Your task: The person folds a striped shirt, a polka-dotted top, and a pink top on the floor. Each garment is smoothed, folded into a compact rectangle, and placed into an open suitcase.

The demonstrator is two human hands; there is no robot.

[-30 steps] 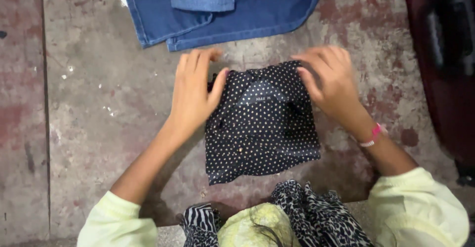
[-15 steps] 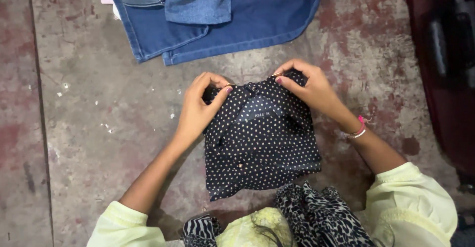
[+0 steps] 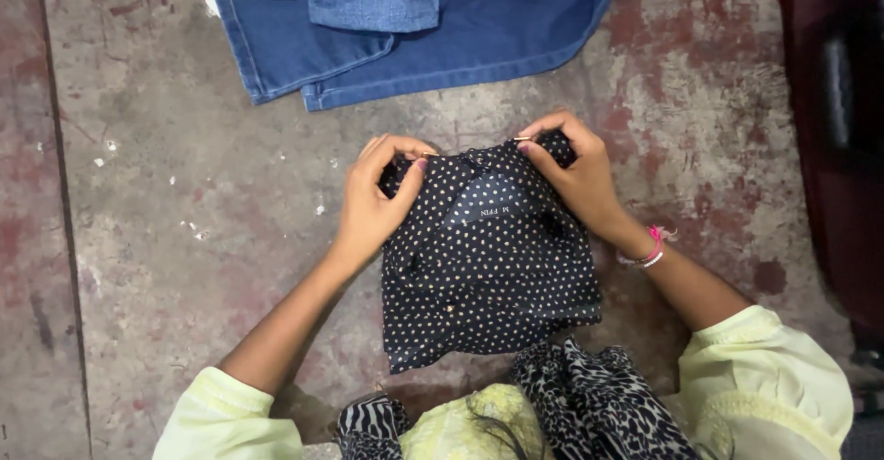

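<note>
A worn concrete floor (image 3: 166,239), grey with patches of faded red, fills most of the view. At the far edge, spread across the middle and toward the left, lies a pile of blue denim garments (image 3: 414,27), a lighter folded piece resting on top of a darker one. A dark red object (image 3: 833,101) stands along the right edge; what it is cannot be told.

In the centre of the floor, just near of the denim but apart from it, lies a folded black garment with small pale dots (image 3: 488,267). It is roughly square, its lower edge close to the person's lap, and a dark label shows near its far edge.

The person wears pale yellow sleeves (image 3: 764,395), pushed up on both arms, with a black and white patterned scarf (image 3: 589,405) hanging at the near edge of the view.

The left hand (image 3: 373,207) pinches the far left corner of the dotted garment, thumb and fingers closed on the cloth. The right hand (image 3: 575,179) grips the far right corner the same way, fingers curled over the fabric's edge. A pink and white bracelet (image 3: 645,253) sits on the right wrist.
</note>
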